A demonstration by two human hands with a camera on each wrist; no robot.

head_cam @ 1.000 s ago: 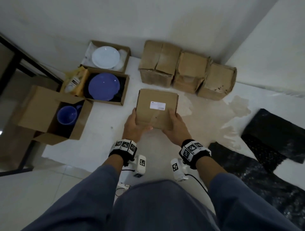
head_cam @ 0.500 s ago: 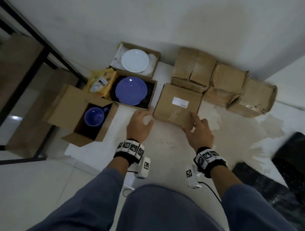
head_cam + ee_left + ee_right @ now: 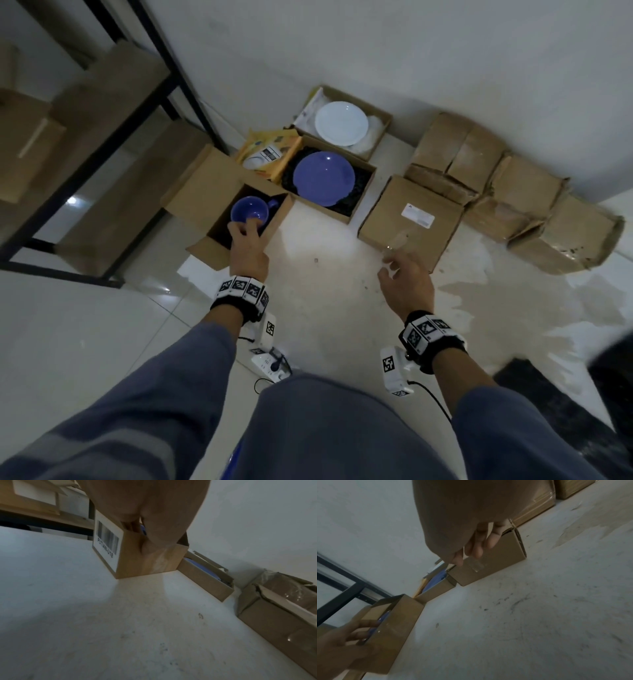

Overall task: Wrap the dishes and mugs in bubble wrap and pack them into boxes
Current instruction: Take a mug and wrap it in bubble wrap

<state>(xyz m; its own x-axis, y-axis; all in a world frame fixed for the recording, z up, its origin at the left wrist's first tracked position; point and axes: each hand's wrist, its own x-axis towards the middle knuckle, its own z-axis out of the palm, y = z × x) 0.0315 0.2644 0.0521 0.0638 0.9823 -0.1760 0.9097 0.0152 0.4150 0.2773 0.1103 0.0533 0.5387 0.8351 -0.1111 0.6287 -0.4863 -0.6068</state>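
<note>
The left hand reaches into the open box — fingers curled at the rim of the blue mug inside. The right hand hovers loose and empty near the closed box on the floor.

The head camera is looking steeply down from above at the floor and the row of boxes along the wall. Both wrist cameras are sitting low, close to the floor, facing the wall; all three views are sharing the open mug box.
</note>
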